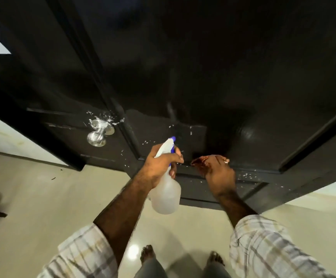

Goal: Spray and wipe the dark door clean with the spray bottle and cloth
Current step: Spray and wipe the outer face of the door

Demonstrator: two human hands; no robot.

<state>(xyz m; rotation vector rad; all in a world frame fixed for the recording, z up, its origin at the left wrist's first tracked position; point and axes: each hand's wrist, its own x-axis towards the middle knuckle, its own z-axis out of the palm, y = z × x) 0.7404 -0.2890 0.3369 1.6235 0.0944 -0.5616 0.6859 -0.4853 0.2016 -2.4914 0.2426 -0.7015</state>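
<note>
Here the dark door (233, 67) fills the view, beaded with droplets near its knob (98, 133). The left hand (161, 165) grips the spray bottle (166, 193), nozzle aimed at the panel; the right hand (219, 173) bunches the cloth (200, 160) against the door's lower moulding. Best practice: mist lightly, then wipe along the groove before drips run.

A person's left hand (163, 163) grips a translucent spray bottle (166, 189), its blue nozzle aimed at the dark door (223, 77), while the right hand (218, 171) presses a reddish cloth (200, 160) against the droplet-flecked panel beside a steel knob (98, 133).
</note>
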